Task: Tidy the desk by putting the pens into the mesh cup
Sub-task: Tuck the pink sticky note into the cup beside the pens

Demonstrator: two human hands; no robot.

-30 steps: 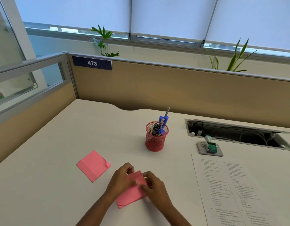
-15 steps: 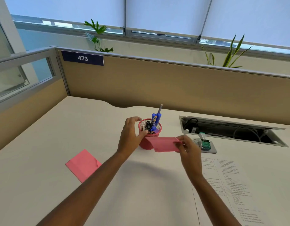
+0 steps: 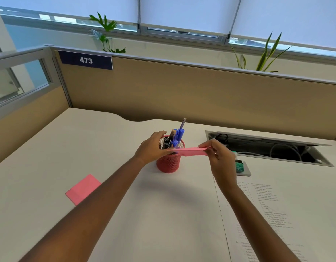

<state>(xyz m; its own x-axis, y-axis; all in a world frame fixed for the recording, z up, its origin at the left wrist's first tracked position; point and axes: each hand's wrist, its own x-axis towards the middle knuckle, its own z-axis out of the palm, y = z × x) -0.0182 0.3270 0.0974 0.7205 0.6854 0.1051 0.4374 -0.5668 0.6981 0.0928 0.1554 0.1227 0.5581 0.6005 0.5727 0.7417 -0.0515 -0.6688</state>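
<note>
A red mesh cup [image 3: 168, 164] stands upright mid-desk with several blue and black pens [image 3: 176, 137] sticking out of it. My left hand [image 3: 154, 148] curls round the cup's rim on its left side, thumb and fingers at the top. My right hand [image 3: 219, 157] pinches a pink sticky note [image 3: 191, 151], held flat and edge-on just above the cup's right rim. The note's left end reaches my left fingertips.
A second pink sticky note [image 3: 83, 189] lies on the desk at the left. Printed paper sheets [image 3: 267, 214] lie at the right, behind them a small grey block with a green part [image 3: 241, 168] and an open cable tray [image 3: 267, 148]. Partition walls stand behind.
Both hands lifted from the desk. The right hand carried the pink note up to the cup's rim. The left hand reached the cup and closed on its rim.
</note>
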